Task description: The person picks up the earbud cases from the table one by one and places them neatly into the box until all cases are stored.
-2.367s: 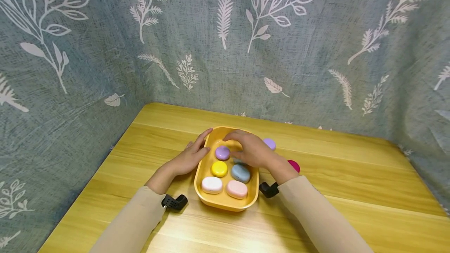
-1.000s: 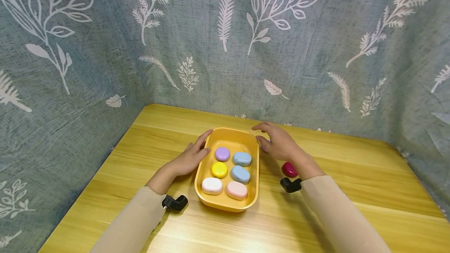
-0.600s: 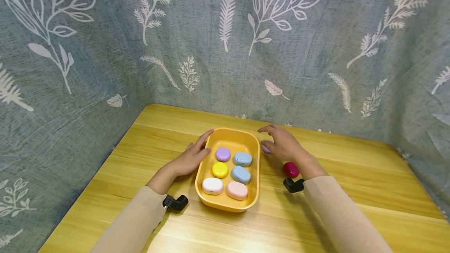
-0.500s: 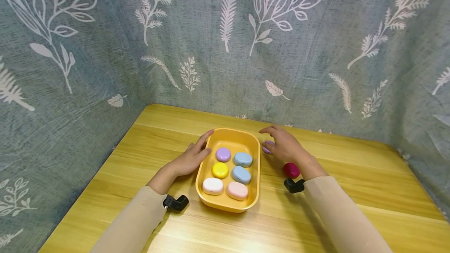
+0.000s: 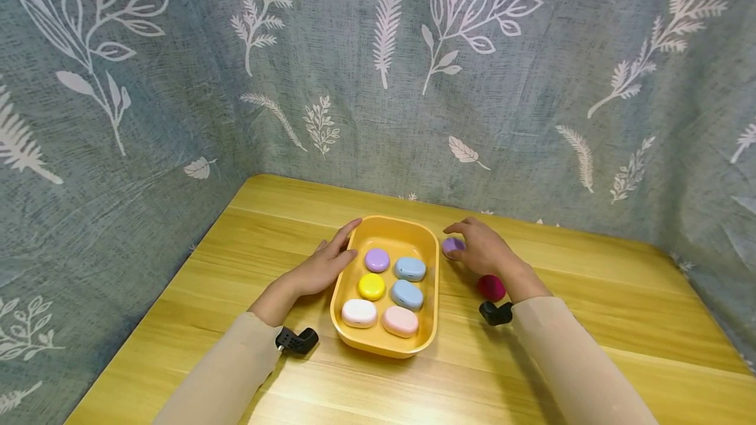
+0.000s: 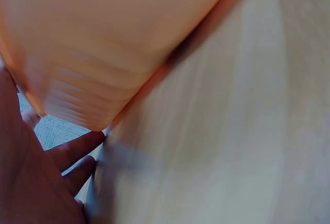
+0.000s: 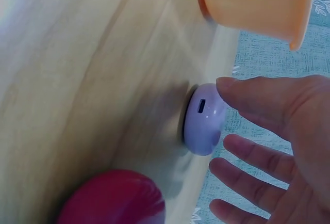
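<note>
Against the left wall of a yellow plastic tray rests my left hand, its fingers extended along the side; in the left wrist view the fingertips touch the tray's outer wall. My right hand is over a purple earbud charging case on the table right of the tray. In the right wrist view the thumb is at the case's upper edge and the other fingers are spread, away from it. The case stands on the table, its charging port showing.
The tray holds another purple case, a yellow one, a white one, a pink one and two blue cases. A magenta case lies below my right wrist. A patterned cloth hangs behind the table.
My right hand has moved from inside the tray, out over the right rim, to the purple case on the table. The left hand stays at the tray's side.
</note>
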A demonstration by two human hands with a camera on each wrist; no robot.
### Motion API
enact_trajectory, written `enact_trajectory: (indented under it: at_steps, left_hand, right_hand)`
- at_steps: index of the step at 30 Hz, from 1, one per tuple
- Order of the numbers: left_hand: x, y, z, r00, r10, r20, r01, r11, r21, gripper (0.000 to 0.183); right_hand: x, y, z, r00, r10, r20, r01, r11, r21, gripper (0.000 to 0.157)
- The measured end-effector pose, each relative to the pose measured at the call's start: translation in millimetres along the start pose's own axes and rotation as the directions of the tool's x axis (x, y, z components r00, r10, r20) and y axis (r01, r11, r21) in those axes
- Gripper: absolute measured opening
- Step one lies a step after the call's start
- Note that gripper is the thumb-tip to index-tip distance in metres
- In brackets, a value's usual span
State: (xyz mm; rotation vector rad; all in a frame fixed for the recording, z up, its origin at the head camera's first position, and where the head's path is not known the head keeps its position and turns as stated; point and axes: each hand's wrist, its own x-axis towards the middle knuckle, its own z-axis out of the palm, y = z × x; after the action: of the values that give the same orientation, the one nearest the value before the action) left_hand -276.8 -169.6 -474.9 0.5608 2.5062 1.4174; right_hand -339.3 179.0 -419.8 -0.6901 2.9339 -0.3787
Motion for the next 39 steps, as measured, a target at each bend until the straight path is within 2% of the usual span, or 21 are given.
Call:
enact_trajectory:
  at_steps: [28,39]
  left_hand:
    - [0.1,-0.8,0.0,1.0,0.007,-0.001,-0.007,1.0,0.004,0.061]
    - [-0.2,0.4,0.1,1.0,0.005,0.001,-0.005,1.0,-0.002,0.061]
  right_hand:
    - [2.5,6.0,8.1,0.999,0.033,0.035,-0.033,0.999,0.004,0.048]
    - [0.8,7.5,5.9,1.0,0.011,0.003,-0.011,1.0,0.025,0.047]
